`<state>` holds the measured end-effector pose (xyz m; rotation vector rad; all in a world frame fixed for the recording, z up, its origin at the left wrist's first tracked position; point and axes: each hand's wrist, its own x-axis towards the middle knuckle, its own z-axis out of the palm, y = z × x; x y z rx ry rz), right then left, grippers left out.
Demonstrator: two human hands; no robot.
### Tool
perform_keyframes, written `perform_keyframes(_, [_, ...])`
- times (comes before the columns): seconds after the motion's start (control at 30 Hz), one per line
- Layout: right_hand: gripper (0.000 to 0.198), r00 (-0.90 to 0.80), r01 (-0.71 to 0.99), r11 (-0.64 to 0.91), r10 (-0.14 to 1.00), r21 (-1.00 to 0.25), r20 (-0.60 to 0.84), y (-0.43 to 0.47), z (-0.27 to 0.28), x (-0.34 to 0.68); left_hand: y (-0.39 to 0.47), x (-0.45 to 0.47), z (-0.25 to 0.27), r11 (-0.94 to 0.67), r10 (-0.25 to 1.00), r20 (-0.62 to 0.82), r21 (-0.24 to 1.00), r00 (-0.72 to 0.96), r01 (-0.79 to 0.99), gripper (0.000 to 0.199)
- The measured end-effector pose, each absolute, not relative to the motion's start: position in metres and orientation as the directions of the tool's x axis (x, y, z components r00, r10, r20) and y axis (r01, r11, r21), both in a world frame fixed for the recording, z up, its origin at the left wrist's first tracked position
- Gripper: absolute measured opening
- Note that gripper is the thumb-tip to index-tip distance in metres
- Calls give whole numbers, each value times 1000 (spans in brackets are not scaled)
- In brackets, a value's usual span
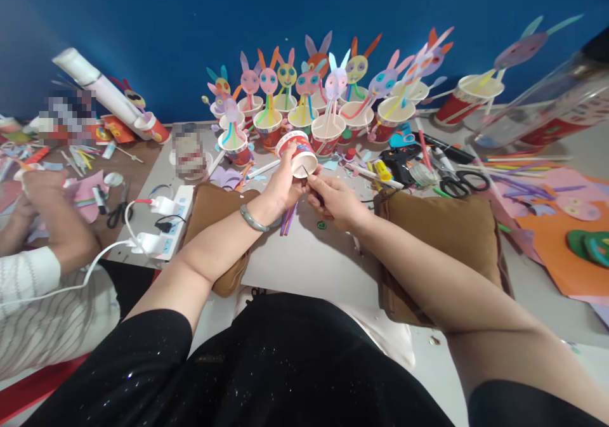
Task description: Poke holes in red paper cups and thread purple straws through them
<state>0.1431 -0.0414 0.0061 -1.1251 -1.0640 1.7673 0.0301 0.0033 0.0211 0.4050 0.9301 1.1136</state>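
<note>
A red and white paper cup (297, 151) is tilted with its mouth toward me, and my left hand (284, 189) is wrapped round its side. My right hand (335, 198) is closed in a pinch at the cup's lower rim. A thin dark line shows inside the cup near those fingers; I cannot tell what it is or what the fingertips hold. Just below my hands, purple strips (288, 221) show over the table. Behind the cup stand several paper cups with paper rabbit heads, one with a lilac face (337, 83) and another with a pink face (269, 81).
Brown cushions (440, 249) lie under both forearms. Black scissors (459, 184), a yellow-capped item (382, 170) and a glue gun (398, 162) lie to the right, beside orange paper (552, 243). A power strip (177, 224) with cables is at left, near a co-worker's arm (59, 224).
</note>
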Motion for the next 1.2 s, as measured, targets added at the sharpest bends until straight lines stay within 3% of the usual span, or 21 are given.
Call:
perform_keyframes(0.17, [35, -315, -159, -318, 913, -935, -257, -43, 6, 144, 5, 25, 23, 508, 854, -472, 662, 220, -551, 51])
perform_keyframes(0.43, [41, -321, -175, -267, 925, -947, -202, -43, 2, 144, 2, 28, 31, 507, 853, -473, 649, 220, -568, 53])
perform_keyframes(0.73, [39, -315, -184, -306, 918, -934, -239, -43, 2, 143, 4, 27, 28, 506, 847, -485, 607, 218, -613, 42])
perform_keyframes(0.97, [40, -316, -173, -321, 914, -931, -256, -42, 3, 144, 4, 26, 28, 529, 838, -486, 614, 248, -585, 46])
perform_keyframes(1.2, [37, -319, -205, -371, 900, -906, -297, -42, 4, 144, 4, 29, 21, 457, 880, -429, 652, 202, -606, 40])
